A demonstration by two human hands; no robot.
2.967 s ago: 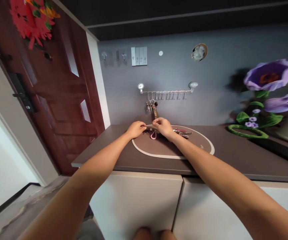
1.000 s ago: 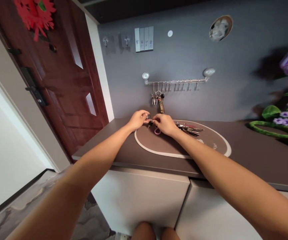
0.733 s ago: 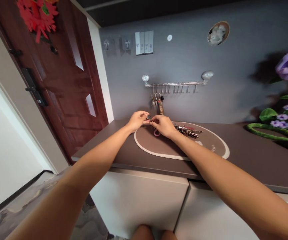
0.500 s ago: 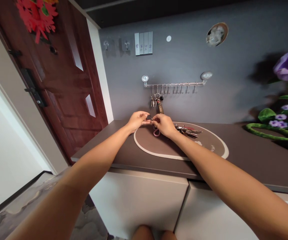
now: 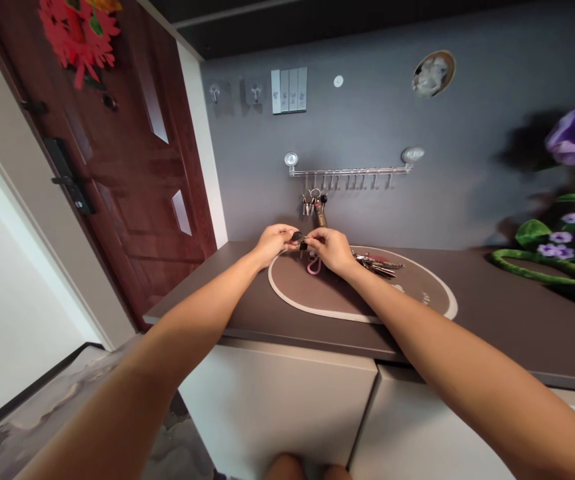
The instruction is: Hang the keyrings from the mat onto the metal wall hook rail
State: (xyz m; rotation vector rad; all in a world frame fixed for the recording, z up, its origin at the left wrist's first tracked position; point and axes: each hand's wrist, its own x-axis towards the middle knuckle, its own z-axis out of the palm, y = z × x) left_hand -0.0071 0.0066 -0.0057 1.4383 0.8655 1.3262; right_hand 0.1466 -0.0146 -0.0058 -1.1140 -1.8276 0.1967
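Observation:
My left hand [image 5: 271, 244] pinches a black-headed key [image 5: 297, 236] between thumb and fingers, just above the back of the brown oval mat [image 5: 317, 293]. Facing it, my right hand [image 5: 333, 249] is closed at the fingertips on a thin metal part of the same keys, too small to make out fully. A second black piece [image 5: 304, 246] hangs between the two hands. Below them a pink loop strap [image 5: 314, 265] shows against the mat. A pile of loose keys [image 5: 378, 265] lies on the mat, partly behind my right wrist.
A clear hook rail [image 5: 352, 171] is fixed to the grey wall; several keys [image 5: 308, 205] and a brown strap [image 5: 321, 217] hang at its left end. Purple artificial flowers [image 5: 561, 243] stand on the counter [image 5: 497, 320] at right. A red-brown door [image 5: 132, 200] is at left.
The second black piece now shows below the first, between my hands. Both hands stay nearly in place; the whole view has shifted slightly.

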